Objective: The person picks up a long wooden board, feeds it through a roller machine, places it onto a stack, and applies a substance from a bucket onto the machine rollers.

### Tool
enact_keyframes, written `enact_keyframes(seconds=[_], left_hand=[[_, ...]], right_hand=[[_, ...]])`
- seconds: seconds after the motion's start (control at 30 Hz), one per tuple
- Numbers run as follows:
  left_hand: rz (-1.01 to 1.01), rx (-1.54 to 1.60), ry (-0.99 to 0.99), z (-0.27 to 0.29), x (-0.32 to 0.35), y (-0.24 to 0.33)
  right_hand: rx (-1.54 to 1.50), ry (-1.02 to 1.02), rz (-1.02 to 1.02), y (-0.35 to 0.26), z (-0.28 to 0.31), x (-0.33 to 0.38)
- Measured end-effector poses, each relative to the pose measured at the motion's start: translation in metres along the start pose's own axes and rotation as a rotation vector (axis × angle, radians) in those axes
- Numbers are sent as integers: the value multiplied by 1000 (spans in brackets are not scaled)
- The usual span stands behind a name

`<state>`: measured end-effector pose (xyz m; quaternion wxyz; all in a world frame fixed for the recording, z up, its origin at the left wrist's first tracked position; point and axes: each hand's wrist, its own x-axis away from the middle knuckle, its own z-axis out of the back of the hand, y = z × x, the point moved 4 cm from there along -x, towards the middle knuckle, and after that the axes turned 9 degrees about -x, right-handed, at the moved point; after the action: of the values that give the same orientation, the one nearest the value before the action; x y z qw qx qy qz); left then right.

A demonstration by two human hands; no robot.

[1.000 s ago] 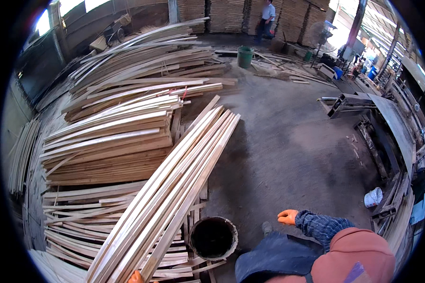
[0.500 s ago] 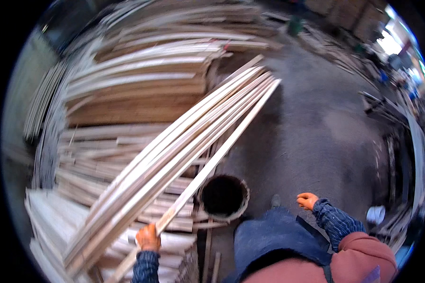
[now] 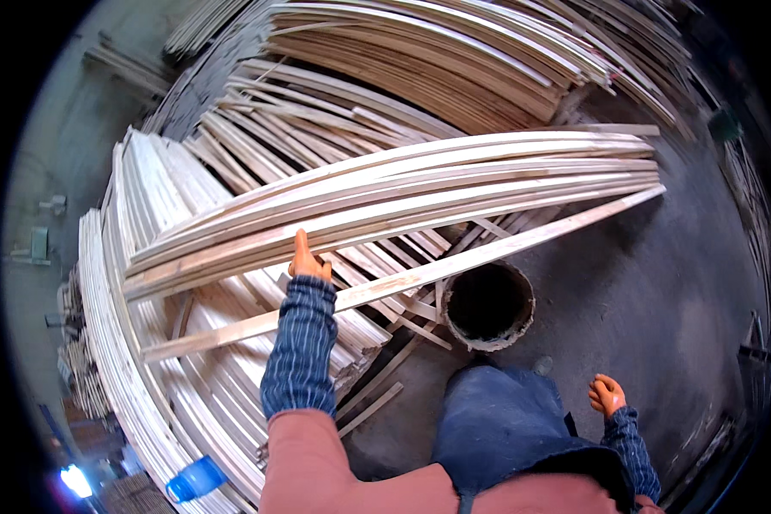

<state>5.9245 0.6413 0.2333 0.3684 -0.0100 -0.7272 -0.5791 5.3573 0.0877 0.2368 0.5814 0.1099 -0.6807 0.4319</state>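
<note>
My left hand [image 3: 308, 259], in an orange glove, is at the near edge of a bundle of long pale wooden strips [image 3: 385, 193]. Its index finger stretches out onto the bundle and the thumb points aside, so the hand is open. A single wooden strip [image 3: 488, 250] lies apart on the near side of the bundle, and my left forearm crosses over it. Out to the right, my gloved right hand [image 3: 606, 394] hangs in the air beside my dark apron with its fingers curled in and nothing visible in them.
Below the single strip's right part stands a round, dark-mouthed bucket [image 3: 488, 304]. Stacked wooden strips [image 3: 420, 77] rise at the back, with loose strips [image 3: 274, 128] before them. A blue bottle [image 3: 195, 480] lies at lower left. Concrete floor [image 3: 591, 283] stretches to the right.
My left hand has let go of the single strip and moved past it to the bundle. The view has turned, so the strips now run more nearly crosswise. My right hand stays curled.
</note>
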Motion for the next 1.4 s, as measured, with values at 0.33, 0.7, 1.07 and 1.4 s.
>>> enact_keyframes(seconds=[0.33, 0.7, 1.07, 1.4], left_hand=[[89, 50, 337, -7, -19, 20], [58, 10, 45, -9, 16, 22], [183, 27, 121, 32, 20, -8], [50, 232, 319, 39, 20, -13]], right_hand=[[16, 59, -27, -2, 30, 11], [219, -50, 29, -48, -23, -29], [614, -444, 536, -221, -245, -89], [1600, -933, 932, -295, -461, -170]])
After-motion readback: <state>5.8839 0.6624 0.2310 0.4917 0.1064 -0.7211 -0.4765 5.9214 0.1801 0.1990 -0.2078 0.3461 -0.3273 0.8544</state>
